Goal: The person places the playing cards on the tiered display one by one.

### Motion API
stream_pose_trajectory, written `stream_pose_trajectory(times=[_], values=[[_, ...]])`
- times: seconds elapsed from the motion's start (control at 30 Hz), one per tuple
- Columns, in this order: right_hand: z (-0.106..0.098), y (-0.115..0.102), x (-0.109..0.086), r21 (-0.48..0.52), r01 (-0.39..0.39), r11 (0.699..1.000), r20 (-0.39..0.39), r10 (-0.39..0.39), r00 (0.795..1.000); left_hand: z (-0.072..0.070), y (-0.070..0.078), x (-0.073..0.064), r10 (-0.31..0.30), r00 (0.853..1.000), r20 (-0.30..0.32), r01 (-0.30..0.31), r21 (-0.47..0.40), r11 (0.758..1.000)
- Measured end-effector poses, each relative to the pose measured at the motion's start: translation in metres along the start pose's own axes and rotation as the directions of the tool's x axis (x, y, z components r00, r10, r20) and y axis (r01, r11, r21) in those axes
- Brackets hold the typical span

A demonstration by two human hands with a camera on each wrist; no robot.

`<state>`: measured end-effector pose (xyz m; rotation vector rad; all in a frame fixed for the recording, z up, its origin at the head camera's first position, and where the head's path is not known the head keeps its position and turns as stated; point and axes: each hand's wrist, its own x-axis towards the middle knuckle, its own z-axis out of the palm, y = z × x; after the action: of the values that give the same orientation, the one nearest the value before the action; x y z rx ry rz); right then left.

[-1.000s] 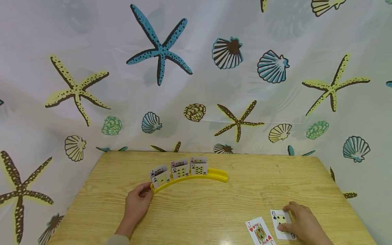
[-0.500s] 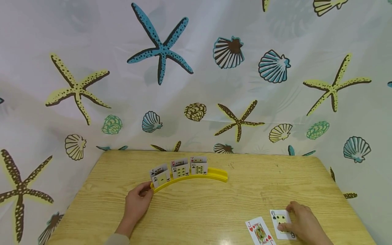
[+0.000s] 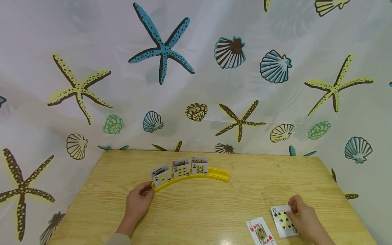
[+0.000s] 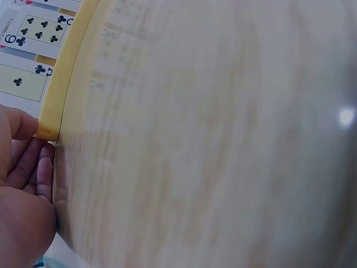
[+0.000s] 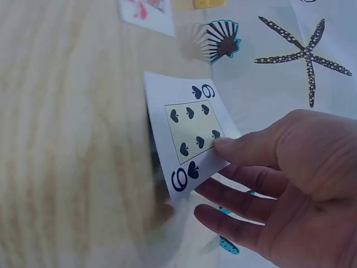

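Note:
Between thumb and fingers, my right hand (image 3: 306,216) pinches the six of spades (image 5: 192,125) by its right side; the right wrist view shows the card tilted, one edge lifted from the table. Left of it a jack of hearts (image 3: 260,231) lies face up. My left hand (image 3: 139,202) grips the left end of a curved yellow card holder (image 3: 218,174), thumb on the near side in the left wrist view. Cards stand in the holder in two rows: an ace of clubs (image 3: 161,178), six of clubs (image 3: 181,170) and ten of clubs (image 3: 200,168) in front, others partly hidden behind.
The wooden table (image 3: 214,204) runs back to a hanging cloth (image 3: 196,85) printed with starfish and shells, which also flanks both sides. The holder's right end bears no cards.
My right hand has taken hold of the six of spades and tipped it up off the table, shifting slightly right. The left hand stays on the holder.

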<state>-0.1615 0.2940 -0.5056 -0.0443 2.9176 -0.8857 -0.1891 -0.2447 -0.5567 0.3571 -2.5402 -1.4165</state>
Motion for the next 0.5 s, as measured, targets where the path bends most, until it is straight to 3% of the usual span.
stream_pose_trajectory(times=[0.27, 0.5], values=[[-0.008, -0.017, 0.003, 0.082, 0.065, 0.994, -0.092, -0.057, 0.994, -0.001, -0.001, -0.001, 0.011, 1.000, 0.006, -0.011, -0.007, 1.000], [-0.003, -0.037, 0.011, 0.116, 0.155, 0.981, -0.201, -0.130, 0.971, 0.000, -0.004, 0.000, 0.017, 1.000, -0.001, -0.017, -0.010, 1.000]])
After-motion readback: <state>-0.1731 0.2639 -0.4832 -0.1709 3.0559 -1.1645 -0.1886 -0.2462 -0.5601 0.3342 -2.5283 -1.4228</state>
